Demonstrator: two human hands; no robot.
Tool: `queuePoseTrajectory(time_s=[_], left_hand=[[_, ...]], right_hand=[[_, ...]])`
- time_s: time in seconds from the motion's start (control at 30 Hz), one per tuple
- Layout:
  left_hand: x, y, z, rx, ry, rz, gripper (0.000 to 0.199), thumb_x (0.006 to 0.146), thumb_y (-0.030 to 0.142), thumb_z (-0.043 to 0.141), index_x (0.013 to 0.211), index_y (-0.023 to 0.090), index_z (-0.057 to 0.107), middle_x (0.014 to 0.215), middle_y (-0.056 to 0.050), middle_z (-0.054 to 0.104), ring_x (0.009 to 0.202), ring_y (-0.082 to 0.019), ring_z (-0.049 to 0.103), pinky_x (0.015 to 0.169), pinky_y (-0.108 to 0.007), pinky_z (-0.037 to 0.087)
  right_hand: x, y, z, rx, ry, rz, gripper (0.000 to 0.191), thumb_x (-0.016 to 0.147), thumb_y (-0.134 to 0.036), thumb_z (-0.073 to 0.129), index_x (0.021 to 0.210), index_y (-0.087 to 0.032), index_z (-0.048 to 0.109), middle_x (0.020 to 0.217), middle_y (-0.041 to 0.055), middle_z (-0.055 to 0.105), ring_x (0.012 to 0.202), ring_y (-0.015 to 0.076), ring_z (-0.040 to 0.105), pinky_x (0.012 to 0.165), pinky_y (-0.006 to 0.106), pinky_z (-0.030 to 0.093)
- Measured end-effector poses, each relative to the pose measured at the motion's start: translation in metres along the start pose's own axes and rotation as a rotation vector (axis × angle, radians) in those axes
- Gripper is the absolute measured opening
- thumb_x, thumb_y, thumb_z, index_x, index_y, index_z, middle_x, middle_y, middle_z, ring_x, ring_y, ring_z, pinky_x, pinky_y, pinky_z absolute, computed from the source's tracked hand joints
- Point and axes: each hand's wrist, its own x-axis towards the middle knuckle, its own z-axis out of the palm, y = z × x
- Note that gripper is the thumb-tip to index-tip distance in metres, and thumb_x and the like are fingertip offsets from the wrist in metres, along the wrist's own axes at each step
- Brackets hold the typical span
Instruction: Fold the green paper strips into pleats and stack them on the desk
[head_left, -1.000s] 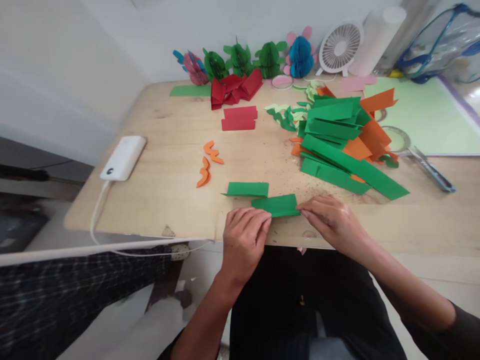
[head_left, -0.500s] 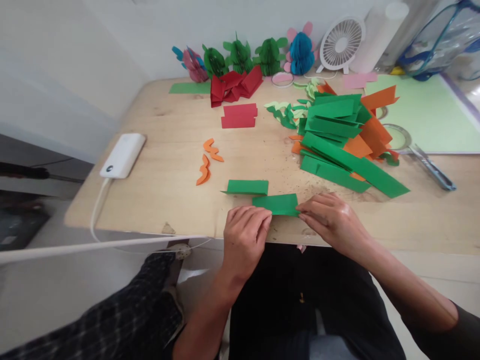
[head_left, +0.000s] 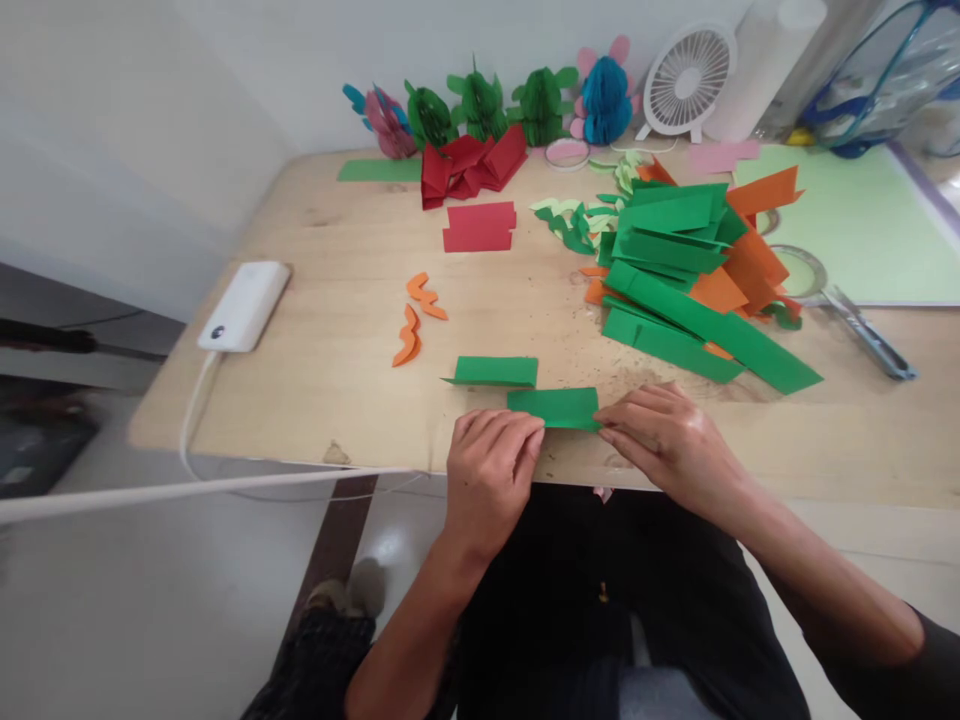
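Note:
Near the table's front edge, a green paper strip (head_left: 559,407) is held between my two hands. My left hand (head_left: 491,470) pinches its near left edge, fingers closed. At the strip's right end, the thumb and fingertips of my right hand (head_left: 667,440) are closed on its corner. Just beyond lies a folded green paper piece (head_left: 495,371), its edge raised. Two wavy orange paper cutouts (head_left: 426,297) rest farther left. To the right is a heap of folded green paper strips (head_left: 667,235) mixed with orange paper pieces (head_left: 757,255).
A white power bank (head_left: 246,307) with a cable lies at the left. Red paper strips (head_left: 480,228), folded red paper (head_left: 472,165) and honeycomb paper figures (head_left: 480,105) stand toward the back, beside a small white fan (head_left: 688,80). Scissors (head_left: 862,325) lie at the right.
Both hands keep their hold on the green strip almost without moving. At the lower left, another person's dark checked leg or sleeve has shifted down and mostly out of view.

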Motion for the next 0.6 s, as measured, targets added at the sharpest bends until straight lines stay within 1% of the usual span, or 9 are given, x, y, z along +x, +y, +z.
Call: queuePoseTrajectory(time_s=[0.6], left_hand=[[0.0008,0.0002,-0.0001,0.008,0.002,0.008,0.011,0.092,0.019,0.055,0.087,0.018,0.065,0.086,-0.003,0.073,0.082,-0.017,0.065,0.081,-0.034,0.045]], right_hand=[[0.0008,-0.0013,0.0016,-0.020,0.029,0.006,0.018,0.096,-0.025,0.050,0.098,-0.018,0.066,0.083,0.0025,0.070,0.077,0.0151,0.063,0.079,0.033,0.042]])
